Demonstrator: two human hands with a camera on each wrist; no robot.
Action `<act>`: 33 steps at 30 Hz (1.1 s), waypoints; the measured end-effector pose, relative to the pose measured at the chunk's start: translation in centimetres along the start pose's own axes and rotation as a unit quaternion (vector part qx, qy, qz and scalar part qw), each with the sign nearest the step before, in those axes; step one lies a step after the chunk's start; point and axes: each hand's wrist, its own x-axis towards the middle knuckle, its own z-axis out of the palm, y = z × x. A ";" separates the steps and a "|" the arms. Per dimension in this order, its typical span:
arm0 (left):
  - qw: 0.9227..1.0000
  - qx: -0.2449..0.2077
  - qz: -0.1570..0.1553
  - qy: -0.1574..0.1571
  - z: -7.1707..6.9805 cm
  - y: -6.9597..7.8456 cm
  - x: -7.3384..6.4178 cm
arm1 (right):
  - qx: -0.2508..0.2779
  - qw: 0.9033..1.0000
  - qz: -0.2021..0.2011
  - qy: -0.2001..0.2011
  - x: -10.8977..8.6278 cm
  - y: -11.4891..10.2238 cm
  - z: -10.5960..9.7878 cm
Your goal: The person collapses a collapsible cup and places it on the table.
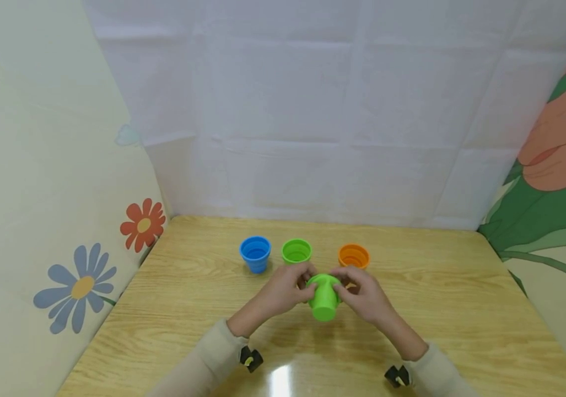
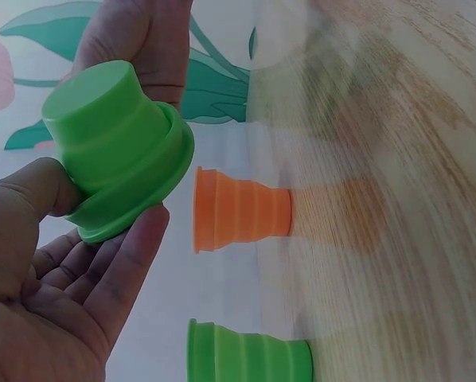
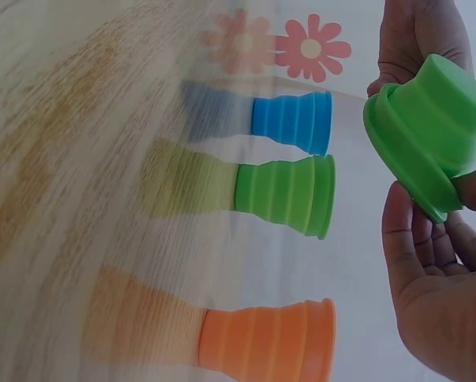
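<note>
Both hands hold one green collapsible cup [image 1: 324, 303] above the table, its base turned toward the person and its rim facing away. My left hand [image 1: 287, 288] pinches the rim from the left, thumb on the near side. On the opposite side my right hand [image 1: 366, 293] grips the rim the same way. The cup's wall is partly folded near the rim, as the left wrist view shows. Beyond the hands stand a blue cup [image 1: 255, 253], a second green cup [image 1: 296, 251] and an orange cup [image 1: 354, 256], upright and extended; the hands hide part of the orange one.
The wood-grain table [image 1: 188, 309] reflects the cups. A white cloth [image 1: 302, 110] hangs behind it. Panels with printed flowers [image 1: 83, 286] flank the table. Each wrist wears a small black device [image 1: 251, 359] by the sleeve.
</note>
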 end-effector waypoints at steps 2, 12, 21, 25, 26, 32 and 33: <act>1.000 0.003 -0.007 -0.002 0.0 0.0 0.0 | -0.001 1.000 0.000 0.000 0.0 0.0 0.1; 1.000 -0.008 -0.020 -0.007 0.0 -0.2 0.2 | -0.005 1.000 -0.001 0.002 0.1 0.1 0.2; 0.999 -0.045 -0.018 -0.002 -0.1 -0.2 0.2 | 0.005 1.000 0.011 0.018 0.1 -0.1 0.0; 0.998 -0.062 -0.001 -0.005 -0.2 -0.4 0.1 | 0.025 0.999 0.021 0.014 0.1 0.0 -0.2; 0.998 -0.067 0.002 -0.008 -0.2 -0.5 0.1 | 0.033 0.999 0.023 0.013 0.1 0.0 -0.3; 0.995 -0.093 0.014 -0.010 -0.4 -0.9 -0.1 | 0.085 0.996 0.011 0.004 0.1 0.0 -0.4; 0.995 -0.098 0.015 -0.010 -0.4 -0.9 -0.1 | 0.092 0.996 0.008 0.002 0.1 0.1 -0.4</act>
